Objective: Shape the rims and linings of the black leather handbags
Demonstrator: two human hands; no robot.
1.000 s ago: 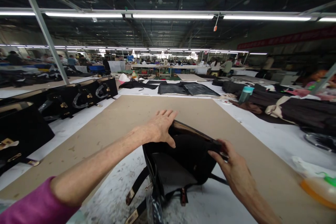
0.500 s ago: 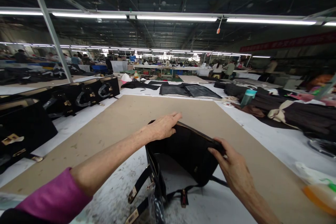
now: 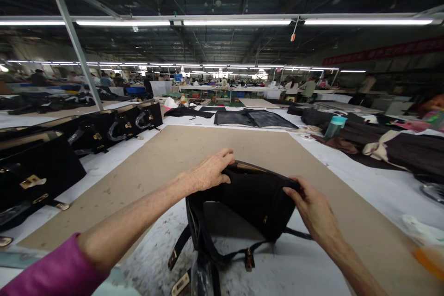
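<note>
Beige board ahead, your left hand clasps the black bag by its rim, your right hand pinching the right end.

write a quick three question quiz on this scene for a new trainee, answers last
1. Where does the right hand pinch the bag?
2. True or false: other bags stand along the left side.
3. Fill the gap: the bottle on the right has a ____ lid.

Key:
1. At its rim.
2. True.
3. Teal.
</note>
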